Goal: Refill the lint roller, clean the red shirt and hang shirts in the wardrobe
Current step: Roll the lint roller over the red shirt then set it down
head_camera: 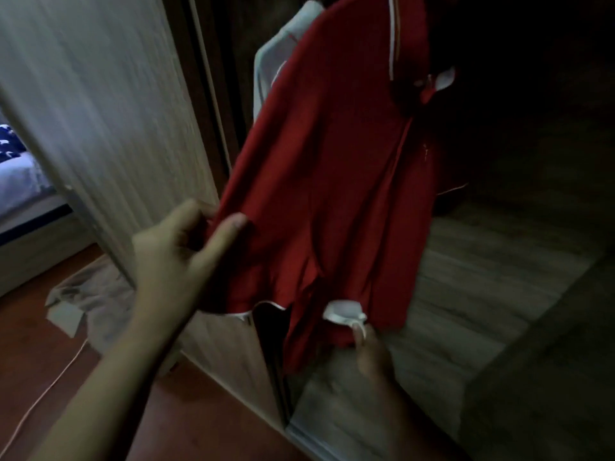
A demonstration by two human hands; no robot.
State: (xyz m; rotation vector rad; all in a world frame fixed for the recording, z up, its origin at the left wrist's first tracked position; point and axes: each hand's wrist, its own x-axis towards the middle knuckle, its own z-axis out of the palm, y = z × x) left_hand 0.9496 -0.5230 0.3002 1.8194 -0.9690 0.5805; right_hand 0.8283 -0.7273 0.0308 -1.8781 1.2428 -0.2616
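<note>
A red shirt (336, 181) with white trim hangs inside the open wardrobe (499, 261), its top out of view above. My left hand (179, 251) pinches the shirt's left edge between thumb and fingers. My right hand (369, 354) pinches the white-trimmed hem at the bottom. Behind the red shirt hangs a pale shirt (269, 61), mostly hidden. The lint roller is not in view.
The wardrobe's light wood-grain sliding door (109, 104) stands at the left. A crumpled pale cloth (86, 301) and a thin cord (43, 394) lie on the reddish floor. A bed (20, 181) shows at far left. The wardrobe's inside at the right is dark.
</note>
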